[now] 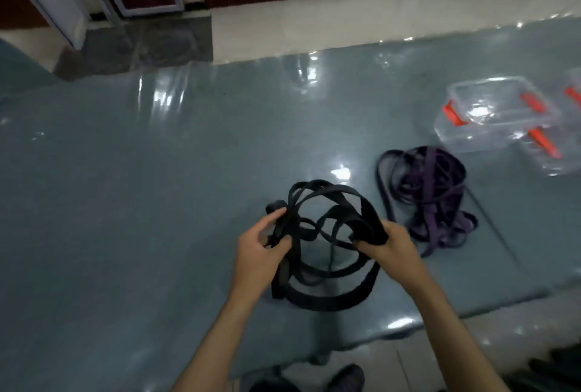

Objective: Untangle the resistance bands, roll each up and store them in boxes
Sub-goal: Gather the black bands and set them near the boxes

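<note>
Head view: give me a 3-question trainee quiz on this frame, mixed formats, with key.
1. True or false: both hands grip the black band.
2. Multiple choice: where does the purple band lie? A) inside a clear box B) on the blue-grey mat, right of the black band C) in the left hand
3. Fill in: the clear boxes have latches of the colour ____.

Key:
1. True. The left hand and the right hand each hold part of the black tangle.
2. B. It lies in a loose heap on the mat, and no hand touches it.
3. Orange-red.
</note>
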Demonstrator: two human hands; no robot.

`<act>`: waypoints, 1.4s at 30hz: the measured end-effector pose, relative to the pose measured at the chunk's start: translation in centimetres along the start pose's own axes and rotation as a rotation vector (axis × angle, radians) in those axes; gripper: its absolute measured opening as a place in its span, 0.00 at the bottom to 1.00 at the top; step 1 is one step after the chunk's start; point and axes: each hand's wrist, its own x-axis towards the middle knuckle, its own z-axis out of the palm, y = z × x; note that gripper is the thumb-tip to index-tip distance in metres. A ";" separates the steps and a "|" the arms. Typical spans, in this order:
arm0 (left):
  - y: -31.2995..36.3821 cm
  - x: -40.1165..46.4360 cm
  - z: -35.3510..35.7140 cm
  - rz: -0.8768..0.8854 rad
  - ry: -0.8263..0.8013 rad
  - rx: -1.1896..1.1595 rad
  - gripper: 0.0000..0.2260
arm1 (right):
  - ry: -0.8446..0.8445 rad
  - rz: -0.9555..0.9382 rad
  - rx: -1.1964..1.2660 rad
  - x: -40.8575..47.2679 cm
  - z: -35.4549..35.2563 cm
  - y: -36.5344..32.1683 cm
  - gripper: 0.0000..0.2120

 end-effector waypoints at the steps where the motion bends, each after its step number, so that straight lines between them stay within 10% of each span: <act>1: 0.8 -0.5 2.3 0.017 -0.022 -0.004 0.23 | 0.023 0.001 0.021 -1.1 -2.1 0.6 0.11; 19: 11.2 -2.4 38.6 0.196 -0.514 -0.139 0.23 | 0.670 0.104 0.309 -12.5 -33.4 9.6 0.07; 42: 14.9 8.5 74.7 0.085 -0.577 -0.205 0.23 | 0.734 0.225 0.218 -0.8 -65.3 20.6 0.05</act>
